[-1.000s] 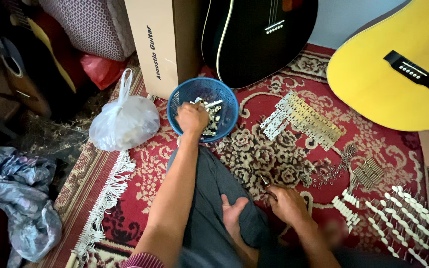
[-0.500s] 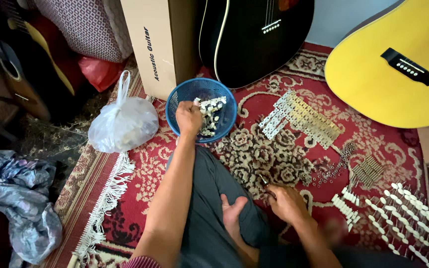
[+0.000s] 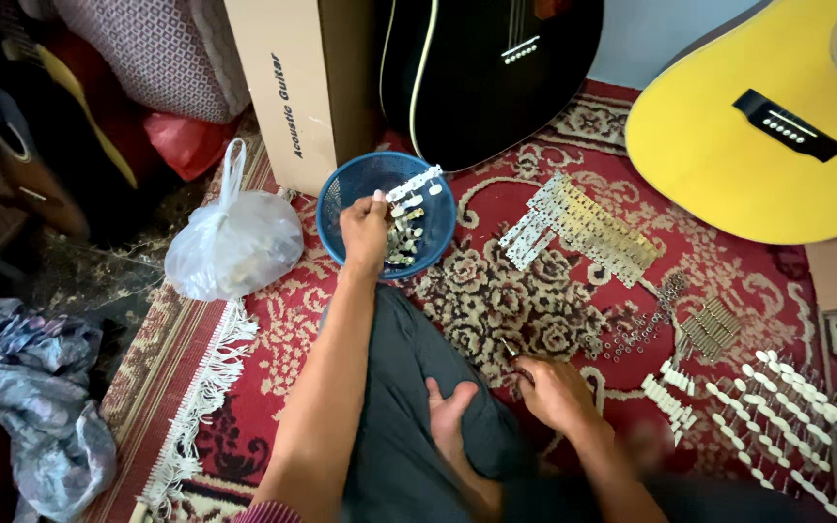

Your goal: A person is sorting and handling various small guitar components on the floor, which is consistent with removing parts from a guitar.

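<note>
Tuner strips lie in the blue bowl on the rug, where the left hand pinches one; lifting it straight should avoid tangling. The right hand grips a small tool near the knee.

Obscured and cut-off items, head view.

The left hand covers part of the tuner strips in the blue basket; its fingertip grip is unreadable. The right hand hides whatever small metal part it pinches. The yellow guitar and black guitar run off the frame. White bag contents indistinct. Lower right blurred.
</note>
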